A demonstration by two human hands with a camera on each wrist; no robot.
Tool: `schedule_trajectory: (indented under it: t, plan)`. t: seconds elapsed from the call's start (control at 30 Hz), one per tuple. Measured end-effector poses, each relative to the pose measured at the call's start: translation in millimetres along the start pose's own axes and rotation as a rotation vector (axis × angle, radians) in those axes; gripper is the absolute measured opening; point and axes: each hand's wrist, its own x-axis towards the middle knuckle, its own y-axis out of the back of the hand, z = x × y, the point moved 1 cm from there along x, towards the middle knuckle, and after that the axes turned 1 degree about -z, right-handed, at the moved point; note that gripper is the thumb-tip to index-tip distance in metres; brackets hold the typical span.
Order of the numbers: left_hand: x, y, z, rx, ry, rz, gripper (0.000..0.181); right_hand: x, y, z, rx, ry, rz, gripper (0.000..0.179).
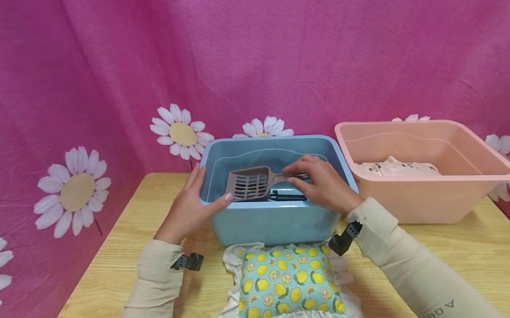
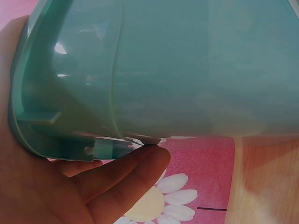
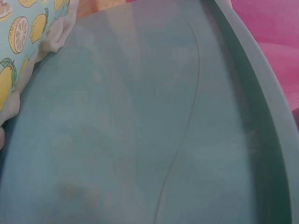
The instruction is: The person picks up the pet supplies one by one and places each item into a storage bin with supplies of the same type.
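Note:
A brown slotted litter scoop (image 1: 248, 184) lies across the inside of the blue tub (image 1: 268, 224), its slotted head to the left. My right hand (image 1: 318, 180) reaches over the front rim and pinches the scoop's handle. Beneath the scoop, a light-blue thing (image 1: 288, 189) and a black bar (image 1: 286, 197) show partly; the rest is hidden. My left hand (image 1: 193, 204) grips the tub's front left corner, its thumb over the front rim. In the left wrist view, fingers (image 2: 135, 179) lie along the outside under the rim. The right wrist view shows the tub's outer wall (image 3: 131, 121).
A ruffled lemon-print cushion (image 1: 288, 283) lies on the wooden table (image 1: 108, 291) in front of the blue tub. To the right stands a pink tub (image 1: 415, 202) with a white printed cloth item (image 1: 398, 167) inside. A magenta daisy-print curtain (image 1: 240, 48) hangs behind.

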Motion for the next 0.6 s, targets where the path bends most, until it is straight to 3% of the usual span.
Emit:
schedule_trajectory:
  t: [0.13, 0.37, 0.6]
  plan:
    - [-0.1, 1.0, -0.5, 0.008, -0.006, 0.003, 0.105, 0.6, 0.0, -0.6, -0.004, 0.007, -0.015, 0.029]
    - [0.8, 0.7, -1.4, 0.008, -0.001, -0.003, 0.105, -0.7, -0.1, -1.5, -0.038, -0.049, -0.054, 0.06]
    - [0.2, 1.1, 0.1, 0.005, 0.014, -0.009, 0.104, -1.0, -0.3, -1.3, -0.058, -0.08, -0.059, 0.06]
